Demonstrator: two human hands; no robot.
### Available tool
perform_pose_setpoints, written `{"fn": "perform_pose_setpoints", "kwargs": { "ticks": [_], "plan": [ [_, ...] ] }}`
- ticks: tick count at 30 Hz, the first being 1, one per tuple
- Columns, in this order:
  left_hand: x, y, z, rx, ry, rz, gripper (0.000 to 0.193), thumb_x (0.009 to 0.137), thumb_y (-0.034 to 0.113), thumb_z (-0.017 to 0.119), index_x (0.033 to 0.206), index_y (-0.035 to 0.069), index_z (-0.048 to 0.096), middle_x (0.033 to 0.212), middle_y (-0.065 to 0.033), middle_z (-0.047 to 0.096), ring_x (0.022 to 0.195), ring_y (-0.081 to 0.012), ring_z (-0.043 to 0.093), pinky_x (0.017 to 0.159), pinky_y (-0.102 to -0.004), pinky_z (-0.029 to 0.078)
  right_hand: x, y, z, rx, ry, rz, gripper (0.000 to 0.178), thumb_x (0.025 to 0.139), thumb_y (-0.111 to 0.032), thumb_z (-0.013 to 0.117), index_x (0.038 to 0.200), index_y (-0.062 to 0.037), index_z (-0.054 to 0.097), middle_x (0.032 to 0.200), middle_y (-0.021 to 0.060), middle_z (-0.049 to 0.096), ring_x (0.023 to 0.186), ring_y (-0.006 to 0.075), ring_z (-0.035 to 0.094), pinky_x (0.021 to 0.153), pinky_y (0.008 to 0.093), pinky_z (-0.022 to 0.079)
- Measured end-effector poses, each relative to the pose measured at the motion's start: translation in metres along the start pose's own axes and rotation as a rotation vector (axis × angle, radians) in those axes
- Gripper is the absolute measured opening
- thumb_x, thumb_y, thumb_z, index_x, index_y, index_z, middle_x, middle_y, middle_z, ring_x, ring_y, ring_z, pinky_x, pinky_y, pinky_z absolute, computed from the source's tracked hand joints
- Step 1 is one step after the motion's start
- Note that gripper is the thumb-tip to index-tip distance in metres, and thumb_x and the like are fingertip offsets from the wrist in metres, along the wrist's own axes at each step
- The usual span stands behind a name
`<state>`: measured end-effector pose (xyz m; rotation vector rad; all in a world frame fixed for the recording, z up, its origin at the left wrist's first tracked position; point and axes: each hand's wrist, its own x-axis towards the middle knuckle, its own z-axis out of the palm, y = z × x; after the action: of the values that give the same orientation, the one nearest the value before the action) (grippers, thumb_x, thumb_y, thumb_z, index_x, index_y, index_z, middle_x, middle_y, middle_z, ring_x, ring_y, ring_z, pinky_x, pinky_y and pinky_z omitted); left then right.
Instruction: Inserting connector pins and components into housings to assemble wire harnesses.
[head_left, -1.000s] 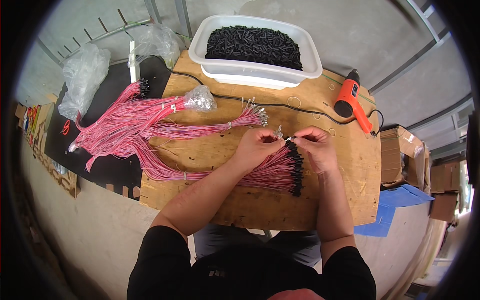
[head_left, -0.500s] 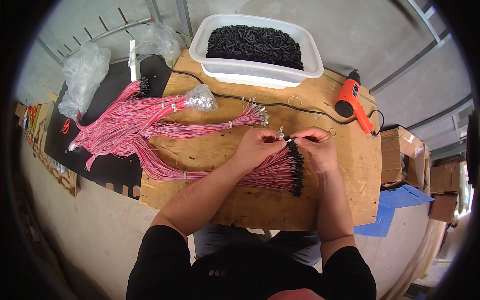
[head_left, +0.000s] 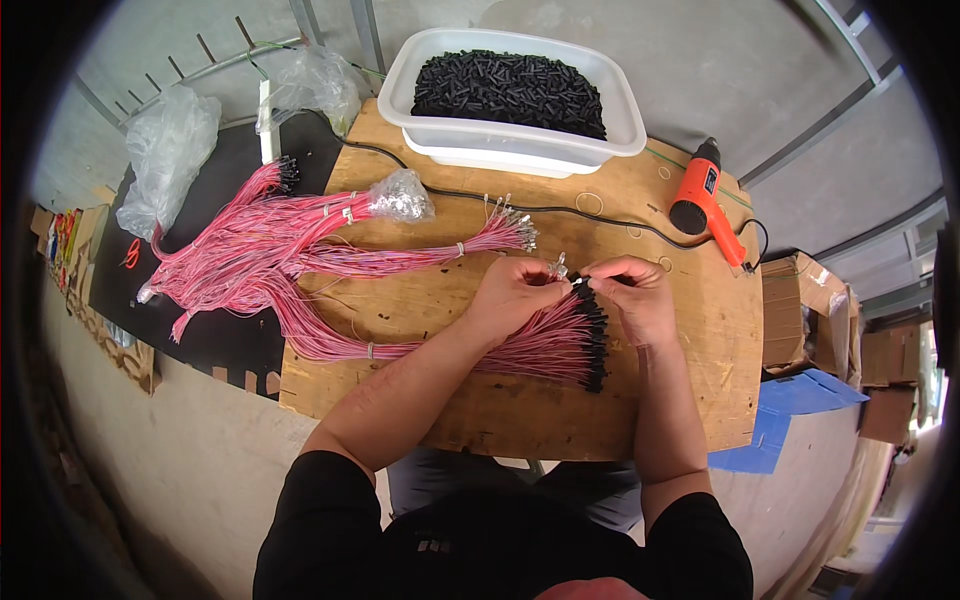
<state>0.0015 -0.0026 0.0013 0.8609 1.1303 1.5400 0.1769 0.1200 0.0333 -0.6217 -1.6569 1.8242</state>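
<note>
My left hand (head_left: 520, 292) is closed in a pinch on pink wires, whose bare metal terminals (head_left: 558, 266) stick out above the fingers. Facing it, my right hand (head_left: 640, 300) pinches a small black sleeve (head_left: 586, 281) at a pale wire end between the two hands. How far the sleeve sits over that end is too small to tell. Under and between my hands fans a pink wire bundle (head_left: 545, 350), its ends covered with black sleeves (head_left: 597, 350). Another tied pink bundle (head_left: 400, 258) lies to the left, with uncovered metal ends.
A white tub (head_left: 500, 157) of loose black sleeves stands at the table's back. An orange heat gun (head_left: 700, 195) lies at the right, its black cord (head_left: 560, 209) crossing the table. Plastic bags (head_left: 180, 150) sit at the left; cardboard boxes (head_left: 790, 320) stand beyond the right edge.
The fingertips of my right hand have shifted very slightly at the wire end. Everything else looks the same.
</note>
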Motion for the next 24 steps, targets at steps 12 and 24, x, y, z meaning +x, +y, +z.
{"fn": "perform_pose_setpoints", "kwargs": {
  "ticks": [12, 24],
  "plan": [
    [-0.0010, 0.0043, 0.0007, 0.035, -0.009, 0.007, 0.009, 0.090, 0.006, 0.073, 0.092, -0.003, 0.072, 0.078, 0.0004, 0.066, 0.070, -0.0048, 0.056, 0.063, -0.0222, 0.044, 0.0002, -0.0014, -0.0004, -0.058, -0.050, -0.047, 0.010, 0.086, 0.009, 0.070, 0.094, 0.0026, 0.074, 0.100, 0.0122, 0.075, 0.092, 0.0159, 0.069, 0.086, 0.0287, 0.055],
    [0.0012, -0.0053, -0.0043, 0.195, -0.025, 0.009, 0.014, 0.093, 0.007, 0.072, 0.099, -0.005, 0.072, 0.081, 0.0002, 0.066, 0.074, -0.0045, 0.057, 0.065, -0.0216, 0.046, -0.0002, -0.0035, -0.0018, -0.059, 0.015, -0.004, 0.016, 0.086, 0.010, 0.070, 0.099, 0.0017, 0.072, 0.097, 0.0117, 0.074, 0.091, 0.0153, 0.069, 0.087, 0.0291, 0.054]
  ]
}}
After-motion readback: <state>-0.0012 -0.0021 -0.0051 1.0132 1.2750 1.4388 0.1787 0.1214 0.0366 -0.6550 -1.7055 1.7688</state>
